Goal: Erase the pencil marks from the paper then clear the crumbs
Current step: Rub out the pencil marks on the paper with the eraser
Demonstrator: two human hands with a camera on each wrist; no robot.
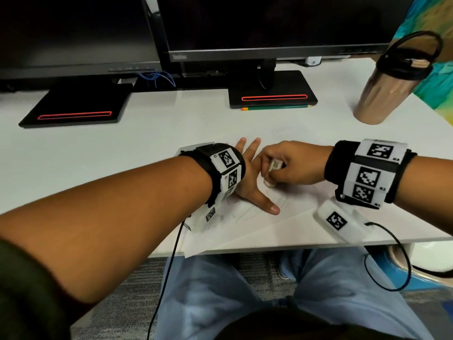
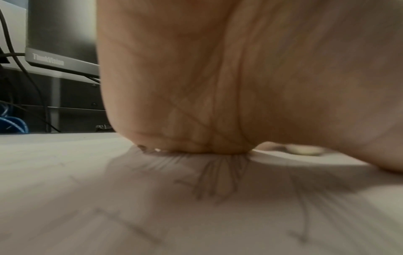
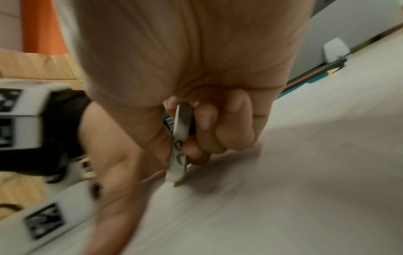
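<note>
A white sheet of paper (image 1: pixel 289 212) lies at the desk's front edge, with faint pencil marks (image 2: pixel 218 179) on it. My left hand (image 1: pixel 252 173) lies flat on the sheet, fingers spread, thumb (image 1: pixel 267 204) pointing right. My right hand (image 1: pixel 286 165) pinches a white eraser (image 3: pixel 180 148) in a printed sleeve, its tip touching the paper just beside the left hand. In the head view the eraser (image 1: pixel 272 168) shows between thumb and fingers. The right wrist view is blurred.
Two dark monitors stand at the back on black bases (image 1: pixel 272 90). A green pencil (image 1: pixel 277 107) lies against the right base. A bronze bottle (image 1: pixel 387 92) with a black lid stands at the right. Blue cables (image 1: pixel 159 78) hang behind.
</note>
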